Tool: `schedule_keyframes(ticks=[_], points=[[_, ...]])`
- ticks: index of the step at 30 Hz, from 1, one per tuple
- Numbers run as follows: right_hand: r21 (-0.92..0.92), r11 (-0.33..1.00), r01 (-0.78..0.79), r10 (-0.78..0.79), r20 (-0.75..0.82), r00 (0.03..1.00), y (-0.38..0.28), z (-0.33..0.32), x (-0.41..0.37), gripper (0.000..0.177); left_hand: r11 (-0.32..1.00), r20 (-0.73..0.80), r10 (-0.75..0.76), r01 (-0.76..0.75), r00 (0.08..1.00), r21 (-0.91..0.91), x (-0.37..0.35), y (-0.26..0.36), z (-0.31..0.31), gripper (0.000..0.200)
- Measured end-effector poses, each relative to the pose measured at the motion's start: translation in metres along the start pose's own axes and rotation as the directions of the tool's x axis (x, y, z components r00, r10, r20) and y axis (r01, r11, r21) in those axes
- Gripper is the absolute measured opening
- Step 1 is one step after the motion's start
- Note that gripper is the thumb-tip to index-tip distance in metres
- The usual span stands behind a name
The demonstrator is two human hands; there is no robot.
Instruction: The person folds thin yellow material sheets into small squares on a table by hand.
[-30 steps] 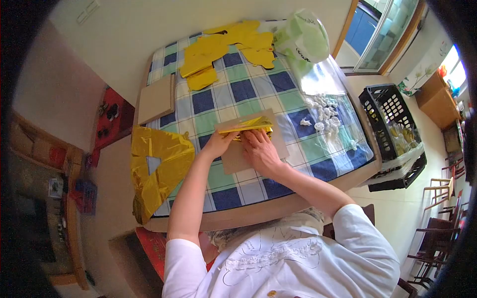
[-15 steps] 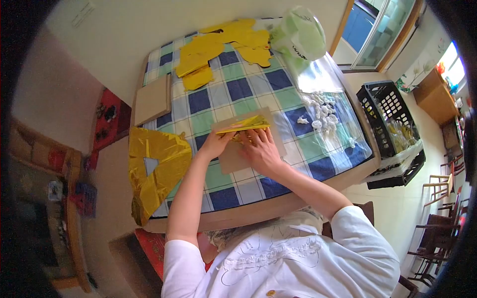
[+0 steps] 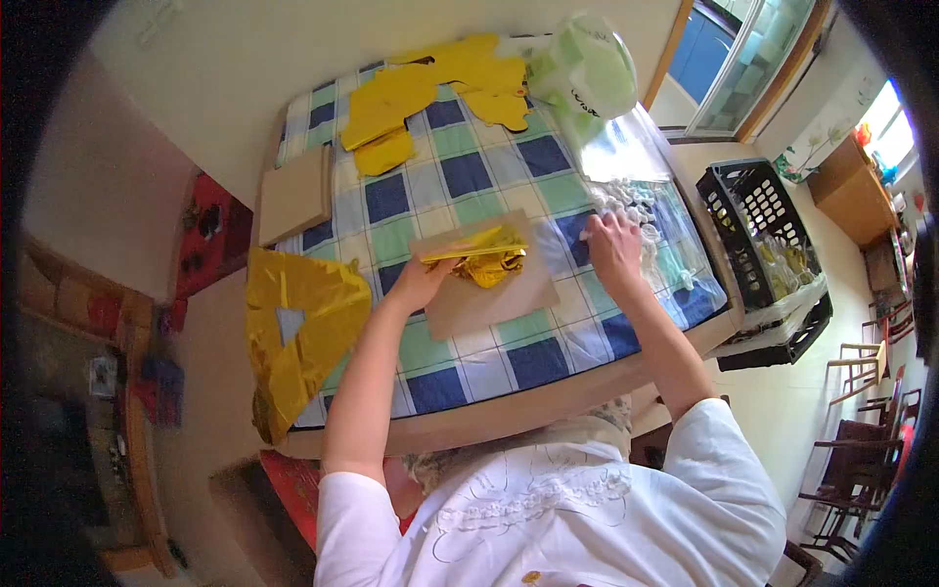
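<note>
My left hand point(image 3: 421, 281) is closed on the left edge of a folded gold foil sheet point(image 3: 494, 256), which lies crumpled on a square beige board point(image 3: 494, 303). My right hand point(image 3: 616, 252) is at the right side of the bed, fingers curled down over a small white crumpled piece point(image 3: 585, 235) that shows at the fingertips. Beside it, partly hidden by the hand, lies a pile of similar white crumpled pieces point(image 3: 641, 210) on clear plastic.
Flat gold sheets point(image 3: 391, 103) lie on the checked bed cover point(image 3: 465, 176). A larger gold foil point(image 3: 308, 328) hangs at the left edge near another beige board point(image 3: 295, 198). A pale green plastic bag point(image 3: 592, 73) stands at the back; black crates point(image 3: 758, 210) stand right.
My right hand has left the gold foil and moved right to the white pieces, covering the one that lay apart. My left hand stays on the foil, whose crumpled middle is now uncovered.
</note>
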State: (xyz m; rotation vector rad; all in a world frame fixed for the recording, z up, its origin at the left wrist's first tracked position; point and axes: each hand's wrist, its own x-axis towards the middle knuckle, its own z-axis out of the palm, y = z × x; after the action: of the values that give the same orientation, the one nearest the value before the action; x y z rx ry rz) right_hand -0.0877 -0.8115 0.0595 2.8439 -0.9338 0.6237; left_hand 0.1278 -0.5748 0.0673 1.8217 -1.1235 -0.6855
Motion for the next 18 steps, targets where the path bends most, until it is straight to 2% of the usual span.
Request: schedule_keyframes(ticks=[1, 2, 3, 4, 5, 6, 10, 12, 15, 16, 18], points=[[0.016, 0.999, 0.04, -0.041, 0.029, 0.999, 0.0, 0.002, 0.001, 0.012, 1.0, -0.011, -0.022, 0.022, 1.0, 0.011, -0.001, 0.002, -0.001, 0.03], [0.25, 0.968, 0.006, -0.018, 0.047, 0.999, -0.014, -0.005, -0.003, 0.007, 1.0, -0.013, -0.021, 0.021, 1.0, -0.002, 0.001, 0.0, -0.002, 0.029], [0.301, 0.951, 0.066, -0.084, 0.047, 0.995, -0.029, -0.015, -0.009, 0.009, 1.0, -0.012, -0.025, 0.025, 1.0, -0.018, 0.001, -0.006, -0.001, 0.029], [0.369, 0.911, 0.183, -0.182, -0.039, 0.983, -0.044, -0.013, -0.017, 0.01, 0.999, -0.007, -0.029, 0.028, 1.0, -0.033, 0.001, -0.01, 0.0, 0.029], [0.484, 0.856, 0.18, -0.215, 0.017, 0.977, -0.063, -0.02, -0.024, 0.012, 0.998, -0.002, -0.023, 0.023, 1.0, -0.065, 0.0, -0.008, 0.0, 0.03], [0.529, 0.804, 0.271, -0.255, -0.105, 0.961, -0.081, -0.022, -0.027, 0.014, 0.995, 0.004, -0.018, 0.018, 1.0, -0.096, 0.0, -0.004, -0.001, 0.032], [0.571, 0.78, 0.258, -0.228, -0.125, 0.966, -0.118, -0.006, -0.022, 0.024, 0.984, -0.024, -0.089, 0.084, 0.996, -0.155, 0.002, -0.009, 0.0, 0.034], [0.605, 0.756, 0.25, -0.226, -0.117, 0.967, -0.127, -0.023, -0.029, 0.029, 0.996, -0.028, 0.012, -0.014, 1.0, -0.091, 0.003, -0.007, -0.002, 0.033], [0.583, 0.723, 0.371, -0.462, 0.008, 0.887, -0.131, -0.03, -0.061, 0.035, 0.998, -0.038, 0.062, -0.063, 0.997, -0.015, 0.0, -0.008, 0.0, 0.032], [0.541, 0.684, 0.489, -0.563, -0.035, 0.826, -0.133, -0.026, -0.067, 0.043, 0.998, -0.043, 0.068, -0.067, 0.997, 0.011, 0.0, -0.006, 0.0, 0.032], [0.497, 0.701, 0.512, -0.594, 0.008, 0.805, -0.139, -0.019, -0.071, 0.046, 0.997, -0.033, 0.071, -0.071, 0.997, 0.005, -0.001, 0.0, -0.001, 0.032]])
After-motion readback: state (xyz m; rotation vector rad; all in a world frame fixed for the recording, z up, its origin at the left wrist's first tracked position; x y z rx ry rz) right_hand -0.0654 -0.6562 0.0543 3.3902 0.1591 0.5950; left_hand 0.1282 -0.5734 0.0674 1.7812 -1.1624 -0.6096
